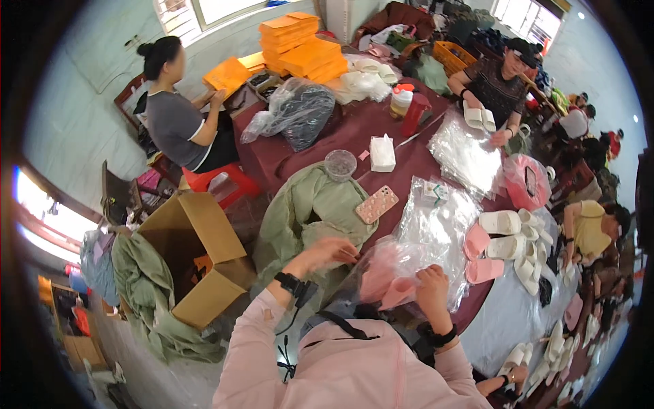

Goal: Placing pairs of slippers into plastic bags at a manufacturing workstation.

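Red desk (pixel 269 158) stretching away toward twelve, with the work at the dial's centre. Open box (pixel 214 228) at nine: anything I fumble leftward could land in it. Plastic pile (pixel 436 211) at one, slick-looking; an elbow nudge might send it sliding. Green cloth (pixel 293 204) at ten, and a snagged sleeve could drag it. Dead centre, the clear bag (pixel 371 264), pink slippers (pixel 402 291) apparently inside; pull too hard and a sole might split it. Right hand (pixel 430 281), at three, closed on the bag's edge. Left hand (pixel 330 252), at ten, fingertips bunched there; gripping? I can't tell. If not, slippers could spill. Phone (pixel 377 204) at twelve, overlapping the cloth's edge: one tug might shift it.
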Motion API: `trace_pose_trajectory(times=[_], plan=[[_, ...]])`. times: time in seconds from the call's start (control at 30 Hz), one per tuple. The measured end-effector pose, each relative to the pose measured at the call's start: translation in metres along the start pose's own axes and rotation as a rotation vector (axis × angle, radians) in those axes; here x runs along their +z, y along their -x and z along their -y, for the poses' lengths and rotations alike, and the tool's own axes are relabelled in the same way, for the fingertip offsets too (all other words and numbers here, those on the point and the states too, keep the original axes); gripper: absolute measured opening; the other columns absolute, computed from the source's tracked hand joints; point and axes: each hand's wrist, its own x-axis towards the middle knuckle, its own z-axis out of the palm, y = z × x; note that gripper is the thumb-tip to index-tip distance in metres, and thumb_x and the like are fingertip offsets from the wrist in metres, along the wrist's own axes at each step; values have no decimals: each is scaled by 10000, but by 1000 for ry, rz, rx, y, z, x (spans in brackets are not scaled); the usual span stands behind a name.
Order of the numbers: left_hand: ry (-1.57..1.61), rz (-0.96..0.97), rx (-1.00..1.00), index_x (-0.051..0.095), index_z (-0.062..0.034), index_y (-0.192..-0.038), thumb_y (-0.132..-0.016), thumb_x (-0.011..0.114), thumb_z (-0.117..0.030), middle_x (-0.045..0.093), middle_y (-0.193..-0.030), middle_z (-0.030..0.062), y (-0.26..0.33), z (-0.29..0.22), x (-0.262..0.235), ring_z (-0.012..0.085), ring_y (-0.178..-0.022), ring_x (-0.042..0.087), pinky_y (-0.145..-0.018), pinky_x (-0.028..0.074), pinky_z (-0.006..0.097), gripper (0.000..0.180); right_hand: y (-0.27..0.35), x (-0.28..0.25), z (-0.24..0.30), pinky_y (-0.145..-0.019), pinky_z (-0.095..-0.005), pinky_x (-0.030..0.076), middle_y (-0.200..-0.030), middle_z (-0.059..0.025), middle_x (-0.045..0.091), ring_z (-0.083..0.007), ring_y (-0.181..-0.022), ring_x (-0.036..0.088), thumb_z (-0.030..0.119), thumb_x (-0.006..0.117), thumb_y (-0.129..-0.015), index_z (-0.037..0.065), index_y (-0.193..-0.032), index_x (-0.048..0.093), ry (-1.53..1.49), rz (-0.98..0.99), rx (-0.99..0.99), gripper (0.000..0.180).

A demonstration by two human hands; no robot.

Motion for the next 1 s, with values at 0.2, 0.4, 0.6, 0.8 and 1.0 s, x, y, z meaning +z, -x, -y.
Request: trace_pose_trajectory(times=[0.2, 0.4, 0.6, 0.8, 1.0], plan=[[-982, -603, -208, 346, -83, -1274, -784, 563, -304, 390, -1269, 202, -52, 111, -130, 332, -1187, 366, -964, 308, 425, 579, 6, -11, 0, -670, -363, 394, -684, -72, 538, -257, -755, 522, 104, 576, -760, 40, -728, 533, -25, -228, 238, 84], [-1406, -704, -344, 265, -148, -1348, -751, 584, -278, 232, -1386, 179, -89, 118, -132, 320, -1304, 155, -1030, 144, 509, 689, -8, -3, 35, -697, -260, 439, -851, -28, 546, -109, -813, 518, 210, 490, -892, 64, -854, 510, -1102, -476, 917, 153], [-1250, -30, -637, 477, -116, -1227, -792, 487, -423, 423, -1283, 153, -66, 133, -133, 314, -1200, 371, -1022, 212, 479, 533, -56, 40, 76, -715, -265, 448, -842, -31, 531, -120, -799, 521, 225, 475, -902, 58, -877, 493, -1151, -411, 777, 170], [-1244, -54, -631, 541, 5, -1116, -791, 485, -363, 531, -1153, 177, 35, 191, -150, 309, -1117, 460, -985, 287, 447, 495, -96, 105, 110, -725, -317, 434, -873, -112, 526, -227, -811, 534, 192, 497, -881, -11, -961, 470, -775, -168, 573, 220], [-1640, 291, -442, 602, -27, -874, -722, 550, -172, 621, -902, 157, 74, 170, -108, 347, -857, 582, -731, 469, 418, 217, -114, 143, 141, -944, -421, 323, -1071, -211, 452, -373, -1079, 394, 83, 540, -734, -69, -1046, 445, -349, -175, 62, 360]])
